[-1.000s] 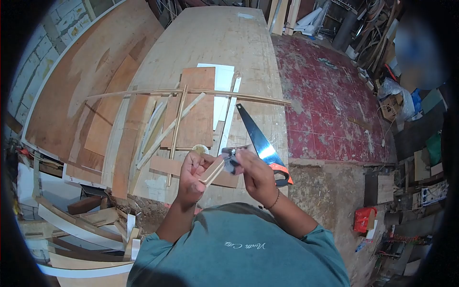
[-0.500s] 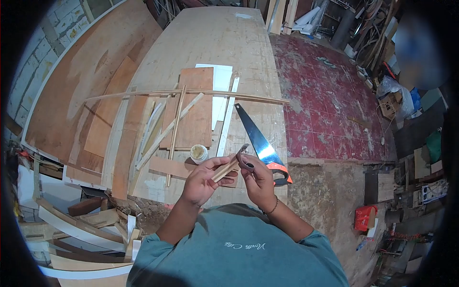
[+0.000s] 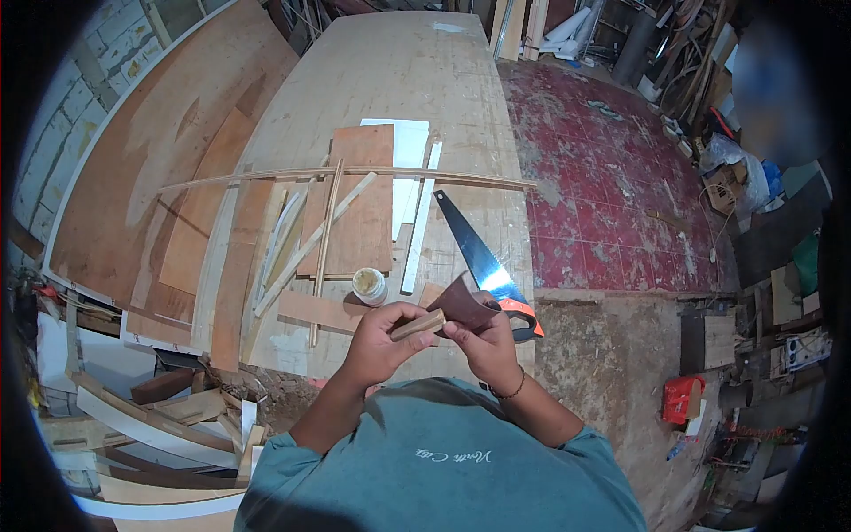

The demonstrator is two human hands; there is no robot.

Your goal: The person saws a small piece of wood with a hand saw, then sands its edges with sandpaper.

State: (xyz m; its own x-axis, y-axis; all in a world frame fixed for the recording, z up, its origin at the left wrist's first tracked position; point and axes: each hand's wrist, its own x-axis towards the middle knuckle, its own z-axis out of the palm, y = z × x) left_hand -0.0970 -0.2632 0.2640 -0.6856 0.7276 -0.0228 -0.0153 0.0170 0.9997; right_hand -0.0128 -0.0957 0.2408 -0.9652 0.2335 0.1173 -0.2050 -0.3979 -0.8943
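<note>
My left hand [image 3: 383, 339] is closed round a short wooden strip [image 3: 418, 325], whose end points up and to the right. My right hand [image 3: 480, 344] grips a curled brown sheet of sandpaper [image 3: 463, 303], held beside the strip's end. Just beyond my right hand lies a handsaw [image 3: 483, 257] with an orange and black handle, partly covered by the hand and the sheet. A small open white jar [image 3: 369, 285] with yellowish contents stands on the table in front of my left hand.
The plywood worktable [image 3: 399, 75] carries a reddish plywood panel [image 3: 359, 208], white boards [image 3: 409, 151] and several thin wooden strips [image 3: 326, 239]. One long strip [image 3: 461, 178] reaches past the table's right edge. Curved offcuts [image 3: 151, 421] lie lower left; a red bag [image 3: 681, 401] is on the right.
The sandpaper has turned and shows more of its broad face to the right of the strip. The strip has swung from pointing away to a flatter angle in my left hand.
</note>
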